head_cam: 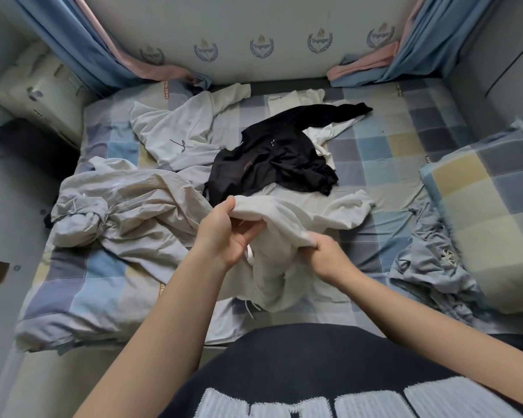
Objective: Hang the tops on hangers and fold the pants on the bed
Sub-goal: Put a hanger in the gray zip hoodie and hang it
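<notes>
A white garment [287, 218] lies bunched at the near middle of the checked bed [384, 152]. My left hand [224, 233] grips its upper edge, thumb on top. My right hand [326, 254] pinches a lower fold of the same cloth. Behind it lies a black top [272, 155], one sleeve stretched to the back right. A white top with a small dark logo [181, 131] is spread at the back left. A crumpled beige-grey garment [127, 212] lies at the left. No hangers are in view.
A grey-blue crumpled garment [432, 267] lies at the right beside a checked pillow [492, 212]. Blue and pink curtains [82, 46] hang at both back corners. A white box [40, 89] stands at the far left. The bed's near edge is by my body.
</notes>
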Tool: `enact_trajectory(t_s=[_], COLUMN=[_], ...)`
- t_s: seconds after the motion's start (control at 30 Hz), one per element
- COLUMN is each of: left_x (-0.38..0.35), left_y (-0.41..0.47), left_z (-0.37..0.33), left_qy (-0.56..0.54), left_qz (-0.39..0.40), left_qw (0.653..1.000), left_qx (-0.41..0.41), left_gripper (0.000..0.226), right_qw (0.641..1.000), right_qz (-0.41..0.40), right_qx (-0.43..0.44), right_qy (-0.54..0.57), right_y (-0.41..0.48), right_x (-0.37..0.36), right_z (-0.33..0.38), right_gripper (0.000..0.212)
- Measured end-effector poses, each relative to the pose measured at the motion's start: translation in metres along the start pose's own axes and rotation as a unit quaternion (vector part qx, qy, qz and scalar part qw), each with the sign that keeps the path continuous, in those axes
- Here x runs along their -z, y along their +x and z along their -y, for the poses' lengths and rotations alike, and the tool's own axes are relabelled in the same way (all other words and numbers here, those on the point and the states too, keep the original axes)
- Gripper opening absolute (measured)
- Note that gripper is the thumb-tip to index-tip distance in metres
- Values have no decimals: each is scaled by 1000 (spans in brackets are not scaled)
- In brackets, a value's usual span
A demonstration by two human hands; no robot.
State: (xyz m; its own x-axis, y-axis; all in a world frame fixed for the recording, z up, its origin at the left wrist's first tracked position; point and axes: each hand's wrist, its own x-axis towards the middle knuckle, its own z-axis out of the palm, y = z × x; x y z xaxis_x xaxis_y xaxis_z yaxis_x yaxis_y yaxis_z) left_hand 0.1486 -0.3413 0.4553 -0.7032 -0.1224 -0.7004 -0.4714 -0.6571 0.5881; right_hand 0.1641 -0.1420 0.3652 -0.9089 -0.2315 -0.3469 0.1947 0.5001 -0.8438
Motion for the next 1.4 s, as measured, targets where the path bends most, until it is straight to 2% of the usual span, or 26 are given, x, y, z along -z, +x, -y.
enact_trajectory(t_s=[0.1,0.17,0.3,0.37,0.43,0.5,0.57,0.7,0.73,0.8,0.87,0.9,0.93,0.97,1.0,1.07,1.13,1.17,1.2,1.27,1.4], left_x=[15,25,34,28,22,17,17,19,18,14,7,3,1,-2,-4,-3,-7,-9,-13,-19,-19], left_y=[3,3,2,2,7,13,15,16,16,16,15,16,17,17,15,15,11,7,2,-10,-21], left_z=[2,7,38,53,62,65,62,52,49,45,50,54,57,57,54,44,32,26,20,7,-23], left_qy=[162,303,475,504,497,491,498,495,495,517,562,574,574,559,532,480,445,419,387,321,231], left_qz=[0,38,180,206,190,151,110,56,77,165,207,202,180,148,117,74,65,68,71,72,60], left_qw=[982,941,848,820,820,818,799,754,757,776,756,746,746,757,775,805,815,825,839,862,894], left_qx=[-93,-145,-151,-176,-210,-261,-318,-428,-420,-322,-262,-269,-286,-305,-321,-341,-366,-373,-377,-385,-380], left_gripper=[16,16,63,68,59,30,5,9,15,44,64,57,41,24,17,16,13,13,14,18,20], right_qw=[995,990,986,988,990,990,990,984,981,971,964,963,961,962,969,983,966,960,958,956,961], right_qz=[-66,-80,-75,-51,-26,3,32,98,115,154,186,198,209,215,210,154,72,31,-3,-53,-85], right_qx=[26,29,15,10,11,24,30,26,28,31,41,46,49,51,55,71,81,79,68,18,-66], right_qy=[71,114,151,147,135,137,136,148,153,178,184,179,175,161,118,-66,-237,-268,-277,-286,-254], right_y=[12,19,23,22,19,18,16,10,8,7,9,9,10,10,11,16,24,27,30,37,36], right_x=[20,34,41,38,36,40,50,71,74,76,79,81,83,86,88,89,79,72,66,56,49], right_z=[28,49,85,94,98,101,104,103,103,105,108,110,111,111,110,96,73,60,45,12,-39], right_gripper=[24,28,46,42,32,15,5,16,19,25,31,34,39,43,46,45,27,14,7,23,37])
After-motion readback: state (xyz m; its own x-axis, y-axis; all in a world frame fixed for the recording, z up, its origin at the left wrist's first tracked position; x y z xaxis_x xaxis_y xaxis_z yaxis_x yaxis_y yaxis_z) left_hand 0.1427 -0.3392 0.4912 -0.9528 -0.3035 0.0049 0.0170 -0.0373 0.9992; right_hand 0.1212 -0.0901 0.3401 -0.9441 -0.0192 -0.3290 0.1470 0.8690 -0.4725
